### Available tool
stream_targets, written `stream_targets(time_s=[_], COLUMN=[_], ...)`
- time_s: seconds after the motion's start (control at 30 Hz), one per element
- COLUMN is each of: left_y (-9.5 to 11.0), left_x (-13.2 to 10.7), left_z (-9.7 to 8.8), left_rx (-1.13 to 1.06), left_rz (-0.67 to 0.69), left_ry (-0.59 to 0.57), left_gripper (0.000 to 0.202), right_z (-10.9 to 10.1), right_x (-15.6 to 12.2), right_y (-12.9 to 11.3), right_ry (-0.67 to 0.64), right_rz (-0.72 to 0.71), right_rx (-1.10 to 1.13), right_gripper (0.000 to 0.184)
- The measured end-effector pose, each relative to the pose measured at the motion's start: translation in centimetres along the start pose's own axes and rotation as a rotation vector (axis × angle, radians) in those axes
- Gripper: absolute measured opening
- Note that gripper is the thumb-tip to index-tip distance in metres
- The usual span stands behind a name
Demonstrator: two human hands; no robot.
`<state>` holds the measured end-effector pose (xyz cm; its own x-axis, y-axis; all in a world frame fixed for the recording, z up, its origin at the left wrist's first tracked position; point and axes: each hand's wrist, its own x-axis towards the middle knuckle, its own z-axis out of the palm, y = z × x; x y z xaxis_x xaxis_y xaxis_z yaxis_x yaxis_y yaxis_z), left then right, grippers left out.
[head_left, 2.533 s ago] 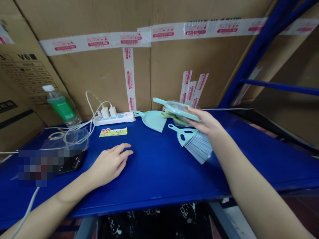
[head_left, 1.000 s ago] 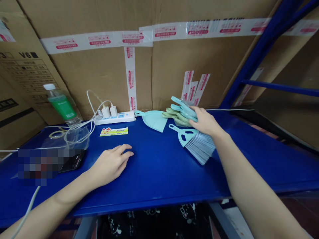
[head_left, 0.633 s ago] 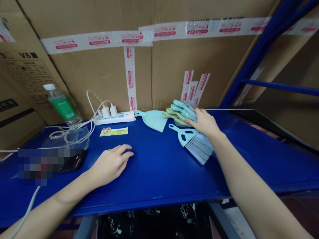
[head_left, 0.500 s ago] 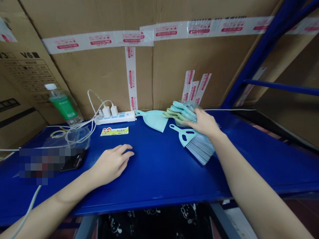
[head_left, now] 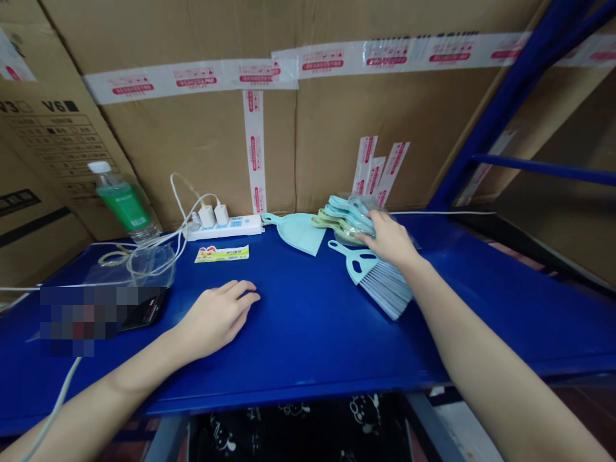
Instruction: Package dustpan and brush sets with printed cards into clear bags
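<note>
Seemingly the step is settling the pile (head_left: 342, 218) at the far right of the shelf (head_left: 312, 340): the right hand (head_left: 389, 240) drapes over it, grip unclear, while the left hand (head_left: 216, 317) lies flat and empty mid-shelf. Letting go calls for a steady pile, clear of the loose brush (head_left: 380, 282) just near it.

On the cardboard box (head_left: 52, 128) at the far left I can read "V6" in bold black beside a filled square. Just before it, at the edge, is what looks like a "3" with an empty square, and the fine printed table beneath is too small to make out. The white tape (head_left: 192, 78) across the big boxes repeats red-printed panels, the bottle (head_left: 122, 205) wears a green label and the yellow card (head_left: 222, 254) on the worktop (head_left: 308, 321) bears print, none of it legible.
</note>
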<state>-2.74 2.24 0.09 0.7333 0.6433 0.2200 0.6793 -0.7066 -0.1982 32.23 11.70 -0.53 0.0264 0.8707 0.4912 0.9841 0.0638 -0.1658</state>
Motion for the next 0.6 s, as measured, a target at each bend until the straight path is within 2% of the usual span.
stream_targets(time_s=[0.23,0.43,0.6], left_y=[0.1,0.5,0.7], left_x=[0.1,0.4,1.0], left_z=[-0.1,0.2,0.4], left_rx=[-0.001,0.009,0.052], left_rz=[-0.005,0.009,0.035], left_ry=[-0.02,-0.06,-0.095], left_gripper=[0.029,0.033,0.041], right_z=[0.0,0.3,0.5], right_x=[-0.1,-0.1,-0.3], right_y=[-0.2,0.0,-0.4], right_ry=[-0.004,0.017,0.041], right_rz=[0.011,-0.066,-0.117], right_rx=[0.022,0.028,0.039], right_gripper=[0.036,0.039,0.054])
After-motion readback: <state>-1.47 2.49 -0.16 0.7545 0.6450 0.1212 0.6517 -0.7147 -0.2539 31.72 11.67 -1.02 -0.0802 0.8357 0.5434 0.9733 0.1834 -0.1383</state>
